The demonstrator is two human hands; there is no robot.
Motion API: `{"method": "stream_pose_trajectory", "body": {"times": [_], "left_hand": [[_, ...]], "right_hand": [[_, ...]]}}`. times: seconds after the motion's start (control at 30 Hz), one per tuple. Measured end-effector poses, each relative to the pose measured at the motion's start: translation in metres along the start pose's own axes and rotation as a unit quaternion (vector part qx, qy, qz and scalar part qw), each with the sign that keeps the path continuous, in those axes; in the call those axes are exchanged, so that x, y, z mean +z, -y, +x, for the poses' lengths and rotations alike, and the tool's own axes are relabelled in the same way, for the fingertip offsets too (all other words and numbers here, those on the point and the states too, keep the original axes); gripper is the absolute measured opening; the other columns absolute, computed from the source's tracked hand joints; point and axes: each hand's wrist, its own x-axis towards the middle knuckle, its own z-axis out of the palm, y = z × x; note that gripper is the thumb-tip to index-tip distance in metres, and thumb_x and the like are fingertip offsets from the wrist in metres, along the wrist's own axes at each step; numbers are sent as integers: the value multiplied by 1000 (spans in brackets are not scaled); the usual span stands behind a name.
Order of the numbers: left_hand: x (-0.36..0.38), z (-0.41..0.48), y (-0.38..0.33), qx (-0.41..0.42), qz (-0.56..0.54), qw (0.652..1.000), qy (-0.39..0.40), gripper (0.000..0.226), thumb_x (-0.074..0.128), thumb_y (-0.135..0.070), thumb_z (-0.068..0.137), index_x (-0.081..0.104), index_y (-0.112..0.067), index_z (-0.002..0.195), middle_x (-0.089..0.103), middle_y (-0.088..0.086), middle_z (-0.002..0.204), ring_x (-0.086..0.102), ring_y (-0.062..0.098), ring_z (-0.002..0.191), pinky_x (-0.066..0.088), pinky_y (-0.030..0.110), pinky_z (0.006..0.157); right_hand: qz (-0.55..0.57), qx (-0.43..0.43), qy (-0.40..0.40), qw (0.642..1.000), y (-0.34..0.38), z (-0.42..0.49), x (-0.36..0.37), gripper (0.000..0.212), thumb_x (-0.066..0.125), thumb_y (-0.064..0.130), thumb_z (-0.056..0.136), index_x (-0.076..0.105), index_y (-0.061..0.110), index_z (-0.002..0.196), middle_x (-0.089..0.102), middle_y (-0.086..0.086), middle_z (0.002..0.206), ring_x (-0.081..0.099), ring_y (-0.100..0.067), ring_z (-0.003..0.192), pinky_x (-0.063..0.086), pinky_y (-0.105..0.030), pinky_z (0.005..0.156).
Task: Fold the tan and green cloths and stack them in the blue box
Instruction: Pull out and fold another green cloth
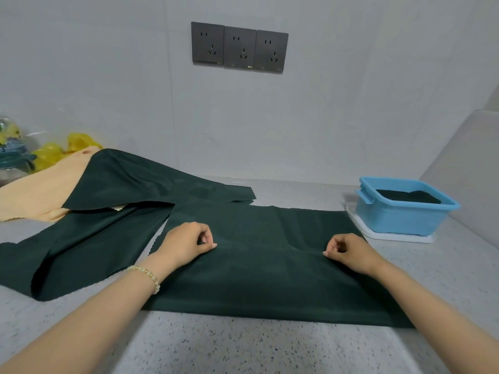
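Tan cloth (32,195): far left on the counter (243,346), unfolded, partly under loose green cloths (121,179) heaped beside it. Left hand (189,242): fingers curled, thumb and forefinger appearing to pinch the spread green cloth (270,287) a little in from its left edge. Spread green cloth: flat, directly in front, long axis left to right, a low ridge between the two pinch points. Right hand (348,252): likewise curled, appearing to pinch the same cloth in from its right end. Blue box (399,222): right and farther back, just past the cloth's right end, on a white tray (391,237), a folded green cloth (407,197) inside. Judgement: the fold is taken across the long axis; the right hand is nearer the box.
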Motion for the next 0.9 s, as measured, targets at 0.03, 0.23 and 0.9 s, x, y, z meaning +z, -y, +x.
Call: {"method": "stream_pose_trajectory", "body": {"times": [0.03, 0.23, 0.9], "left_hand": [[-1, -2, -5, 7, 30, 999, -13, 12, 68, -38, 84, 60, -28, 84, 62, -14, 89, 56, 10, 88, 45, 26, 77], [24, -37, -57, 42, -6, 998, -50, 30, 47, -33, 96, 55, -28, 125, 55, -9, 125, 49, 15, 117, 40, 29, 95], [75, -66, -67, -8, 101, 994, 47, 64, 10, -54, 98, -5, -25, 153, -8, -10, 160, -10, 14, 147, -9, 44, 118]], "right_hand": [[-15, 3, -11, 1000, 3, -3, 0, 10, 71, 23, 82, 63, 18, 80, 65, 2, 83, 61, -17, 82, 47, -28, 78], [-68, -86, -114, 987, 56, -37, 34, 32, 54, 24, 93, 57, 20, 124, 56, 2, 128, 51, -18, 120, 36, -28, 102], [-168, -1, -35, 985, 36, -70, 86, 58, 14, 46, 101, 3, 22, 152, -4, 8, 160, -6, -13, 147, -2, -40, 119]]}}
